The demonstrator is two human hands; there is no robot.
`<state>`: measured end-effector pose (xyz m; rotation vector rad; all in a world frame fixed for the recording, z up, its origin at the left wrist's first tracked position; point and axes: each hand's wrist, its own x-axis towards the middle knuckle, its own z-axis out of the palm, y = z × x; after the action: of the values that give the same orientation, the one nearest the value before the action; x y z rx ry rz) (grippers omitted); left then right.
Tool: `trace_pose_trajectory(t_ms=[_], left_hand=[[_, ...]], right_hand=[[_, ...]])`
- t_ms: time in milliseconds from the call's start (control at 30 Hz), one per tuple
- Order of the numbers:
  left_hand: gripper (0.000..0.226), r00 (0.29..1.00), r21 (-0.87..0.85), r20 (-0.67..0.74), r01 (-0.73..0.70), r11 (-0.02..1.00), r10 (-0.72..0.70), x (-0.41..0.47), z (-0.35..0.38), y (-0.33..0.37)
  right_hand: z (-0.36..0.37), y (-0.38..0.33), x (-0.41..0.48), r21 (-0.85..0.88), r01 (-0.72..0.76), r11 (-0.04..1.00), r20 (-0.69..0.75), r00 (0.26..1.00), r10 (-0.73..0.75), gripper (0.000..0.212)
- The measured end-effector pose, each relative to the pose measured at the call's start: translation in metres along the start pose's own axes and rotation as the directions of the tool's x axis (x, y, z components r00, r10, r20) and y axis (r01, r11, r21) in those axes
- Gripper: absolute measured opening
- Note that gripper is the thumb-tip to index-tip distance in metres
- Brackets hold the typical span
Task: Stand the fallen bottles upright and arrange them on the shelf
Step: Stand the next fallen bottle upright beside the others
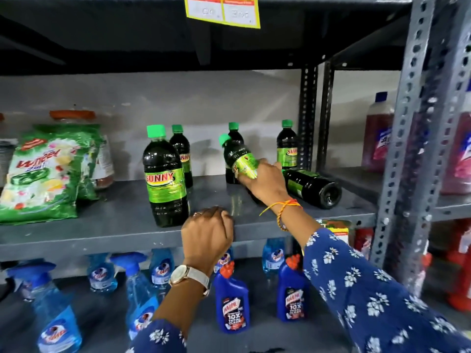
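Dark bottles with green caps and green SUNNY labels stand on the grey shelf point(114, 225). One large bottle point(165, 179) is upright near the front, a second point(182, 154) behind it, a third point(287, 146) at the back right. My right hand point(265, 182) grips a tilted bottle point(238, 156) by its label, cap leaning left, in front of another upright bottle point(234, 131). A fallen bottle point(313, 187) lies on its side just right of that hand, base toward me. My left hand point(207, 233) rests closed on the shelf's front edge, holding nothing.
Green detergent packets point(43, 171) and an orange-lidded jar point(72, 115) fill the shelf's left. Blue spray bottles point(58, 314) and blue Harpic bottles point(232, 299) stand on the lower shelf. A perforated steel upright point(407, 149) bounds the right; pink bottles point(377, 133) stand beyond. A yellow price tag point(223, 10) hangs above.
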<state>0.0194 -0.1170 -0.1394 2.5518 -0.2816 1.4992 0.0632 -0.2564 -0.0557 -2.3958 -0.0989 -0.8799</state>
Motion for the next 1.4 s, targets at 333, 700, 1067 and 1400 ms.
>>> trace_pose_trajectory(t_ms=[333,700,1067,1400], left_hand=[[0.032,1.000,0.028,-0.026,-0.006,1.000,0.007,0.000,-0.002,0.003],[0.033,0.999,-0.032,-0.024,0.021,0.999,-0.022,-0.004,0.001,0.001],[0.034,0.999,-0.036,0.001,0.034,0.999,-0.034,-0.004,0.004,0.001],[0.032,0.999,-0.037,-0.022,0.026,0.999,-0.027,-0.003,0.003,0.002]], right_hand=[[0.023,0.012,-0.007,0.417,-0.080,0.905,0.057,0.996,0.061,0.061],[0.019,0.017,-0.006,0.543,-0.226,0.809,0.240,0.965,0.108,0.062],[0.029,0.021,0.001,0.577,-0.209,0.790,0.196,0.974,0.114,0.056],[0.023,0.022,-0.003,0.580,-0.209,0.787,0.179,0.976,0.127,0.047]])
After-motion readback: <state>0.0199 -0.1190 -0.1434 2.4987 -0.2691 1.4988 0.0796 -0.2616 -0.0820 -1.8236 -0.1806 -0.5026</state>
